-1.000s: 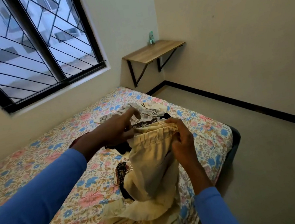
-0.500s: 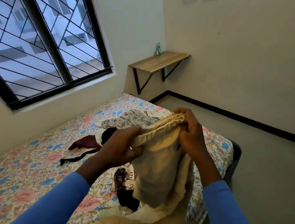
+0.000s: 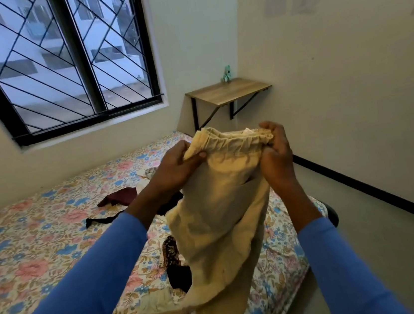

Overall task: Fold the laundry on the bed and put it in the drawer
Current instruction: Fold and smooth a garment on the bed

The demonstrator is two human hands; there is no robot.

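I hold up cream trousers by their gathered elastic waistband above the bed. My left hand pinches the waistband's left end. My right hand grips the right end. The legs hang down and their lower part rests crumpled on the floral sheet. Behind the trousers lie a maroon garment, a black strap-like piece, a dark patterned piece and a pale printed garment, partly hidden. No drawer is in view.
A barred window fills the far wall. A wooden wall shelf with a small green figure stands in the corner. Bare grey floor lies right of the bed, with a black skirting line along the right wall.
Both hands have lifted the trousers higher off the bed and spread the waistband wider apart. The camera has tilted up, showing more of the window and wall.
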